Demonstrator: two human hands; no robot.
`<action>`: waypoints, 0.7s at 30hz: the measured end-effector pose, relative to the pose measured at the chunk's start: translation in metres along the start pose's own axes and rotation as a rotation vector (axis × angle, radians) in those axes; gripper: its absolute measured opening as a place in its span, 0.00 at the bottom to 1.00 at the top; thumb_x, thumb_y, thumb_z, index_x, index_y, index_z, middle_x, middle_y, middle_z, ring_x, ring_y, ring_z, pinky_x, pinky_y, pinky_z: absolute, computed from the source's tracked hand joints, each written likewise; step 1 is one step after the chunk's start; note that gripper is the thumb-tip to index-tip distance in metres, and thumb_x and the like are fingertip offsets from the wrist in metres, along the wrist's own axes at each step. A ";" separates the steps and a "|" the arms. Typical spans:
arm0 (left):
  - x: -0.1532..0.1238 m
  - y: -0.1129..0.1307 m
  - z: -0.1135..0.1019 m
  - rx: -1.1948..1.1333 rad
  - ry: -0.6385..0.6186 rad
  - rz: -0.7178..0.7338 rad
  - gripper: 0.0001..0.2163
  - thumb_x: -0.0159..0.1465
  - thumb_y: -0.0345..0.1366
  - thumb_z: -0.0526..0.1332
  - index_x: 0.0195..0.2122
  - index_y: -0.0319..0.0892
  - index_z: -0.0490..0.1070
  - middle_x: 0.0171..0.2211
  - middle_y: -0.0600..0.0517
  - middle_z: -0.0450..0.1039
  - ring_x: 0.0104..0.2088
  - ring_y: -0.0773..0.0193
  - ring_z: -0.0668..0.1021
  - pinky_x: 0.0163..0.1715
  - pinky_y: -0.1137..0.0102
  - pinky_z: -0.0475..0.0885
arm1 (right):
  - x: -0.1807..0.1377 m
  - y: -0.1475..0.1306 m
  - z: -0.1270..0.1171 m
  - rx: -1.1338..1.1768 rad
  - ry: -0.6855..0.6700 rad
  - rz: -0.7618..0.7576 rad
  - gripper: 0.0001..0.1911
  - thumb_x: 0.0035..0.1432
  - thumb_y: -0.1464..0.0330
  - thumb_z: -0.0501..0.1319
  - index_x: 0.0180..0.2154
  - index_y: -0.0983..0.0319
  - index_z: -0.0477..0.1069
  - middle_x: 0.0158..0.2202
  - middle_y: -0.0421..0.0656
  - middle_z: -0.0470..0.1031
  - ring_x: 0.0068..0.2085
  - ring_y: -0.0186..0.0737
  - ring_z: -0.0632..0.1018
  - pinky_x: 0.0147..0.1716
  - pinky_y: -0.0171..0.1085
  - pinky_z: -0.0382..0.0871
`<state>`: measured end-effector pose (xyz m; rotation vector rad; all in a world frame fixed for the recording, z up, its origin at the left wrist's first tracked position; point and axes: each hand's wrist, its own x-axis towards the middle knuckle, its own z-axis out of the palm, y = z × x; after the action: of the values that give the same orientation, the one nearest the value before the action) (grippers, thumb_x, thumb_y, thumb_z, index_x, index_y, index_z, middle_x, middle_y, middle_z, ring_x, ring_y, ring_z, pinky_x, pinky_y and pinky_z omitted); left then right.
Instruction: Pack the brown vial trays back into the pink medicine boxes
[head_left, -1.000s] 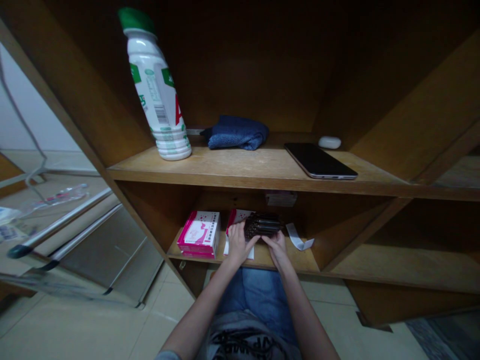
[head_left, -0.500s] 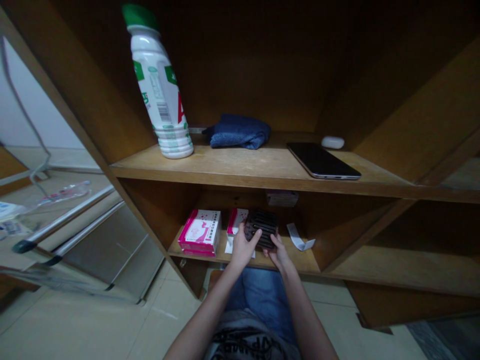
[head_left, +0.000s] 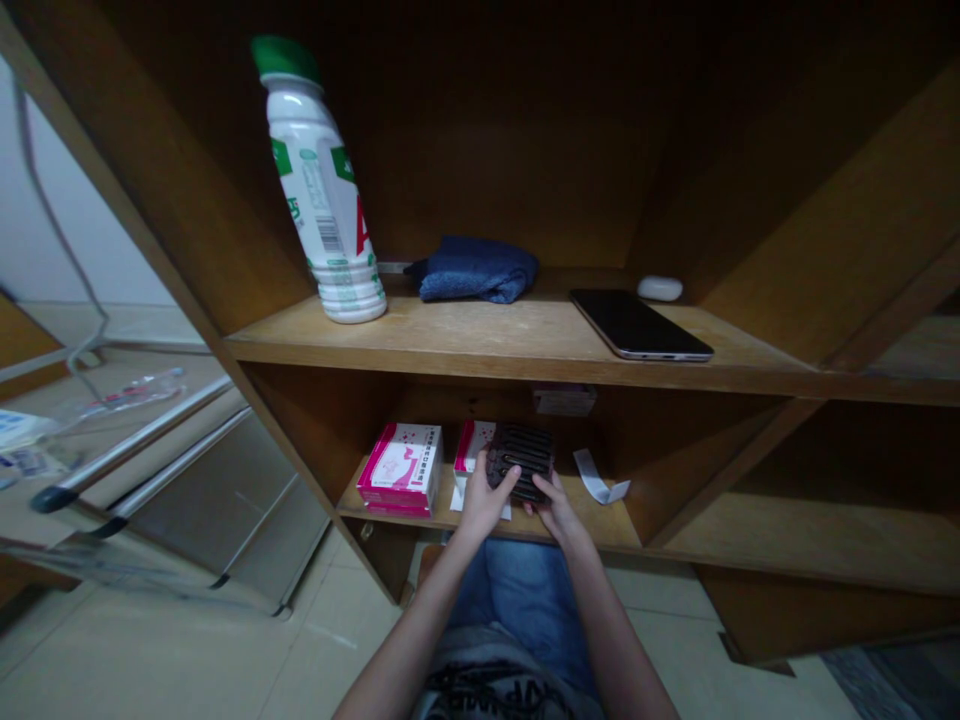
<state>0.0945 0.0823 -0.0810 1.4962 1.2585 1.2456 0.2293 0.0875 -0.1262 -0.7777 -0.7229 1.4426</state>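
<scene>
Block (head_left: pixel 519 462), dark and ribbed, sits at the front of the lower shelf (head_left: pixel 600 525), held between both hands and slightly tilted, just beside a pink box (head_left: pixel 471 445) and above white paper (head_left: pixel 480 511). Left hand (head_left: pixel 484 505) has its fingers closed on the block's lower left side; right hand (head_left: pixel 559 512) has its fingers held narrow against the lower right edge. Risk: the grip looks light, so a slip could drop the block onto the shelf or over the front edge to the floor (head_left: pixel 345 650). A knock from the left hand could tip the pink box or the second box (head_left: pixel 400 470). White strip (head_left: pixel 598 477) lies close on the right and could snag. Hard to tell in the dim light: what the block is, and whether it touches the shelf. Its underside and some fingertips are hidden. Upper shelf (head_left: pixel 480 345) holds bottle (head_left: pixel 319 190), towel (head_left: pixel 474 270), phone (head_left: pixel 639 323), earbud case (head_left: pixel 660 288).
</scene>
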 end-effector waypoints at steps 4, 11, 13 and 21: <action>0.001 0.000 -0.002 -0.059 -0.030 0.070 0.20 0.58 0.44 0.61 0.48 0.40 0.62 0.42 0.47 0.73 0.44 0.59 0.76 0.45 0.64 0.70 | -0.001 0.000 -0.001 -0.026 0.007 -0.017 0.19 0.37 0.66 0.71 0.36 0.57 0.72 0.31 0.38 0.78 0.27 0.38 0.77 0.18 0.33 0.70; -0.002 0.000 -0.019 -0.134 -0.174 0.179 0.26 0.53 0.38 0.66 0.51 0.43 0.59 0.48 0.46 0.69 0.49 0.58 0.73 0.49 0.63 0.68 | -0.002 0.002 -0.002 -0.079 -0.031 -0.014 0.26 0.29 0.72 0.73 0.37 0.56 0.75 0.37 0.37 0.80 0.41 0.43 0.79 0.47 0.44 0.71; -0.003 0.001 -0.023 -0.110 -0.201 0.186 0.26 0.52 0.37 0.67 0.50 0.43 0.61 0.49 0.46 0.69 0.49 0.57 0.72 0.50 0.62 0.68 | -0.003 0.002 -0.003 -0.095 -0.052 0.011 0.25 0.28 0.73 0.73 0.35 0.57 0.76 0.36 0.39 0.81 0.39 0.45 0.80 0.46 0.47 0.71; -0.005 0.003 -0.025 -0.073 -0.222 0.135 0.24 0.52 0.36 0.67 0.50 0.43 0.63 0.47 0.47 0.71 0.48 0.57 0.73 0.50 0.61 0.69 | -0.006 -0.002 -0.004 -0.122 -0.080 0.052 0.24 0.27 0.73 0.74 0.34 0.57 0.78 0.37 0.40 0.81 0.40 0.47 0.80 0.47 0.49 0.72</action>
<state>0.0701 0.0760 -0.0738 1.6378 0.9714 1.1616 0.2334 0.0810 -0.1263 -0.8416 -0.8642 1.4943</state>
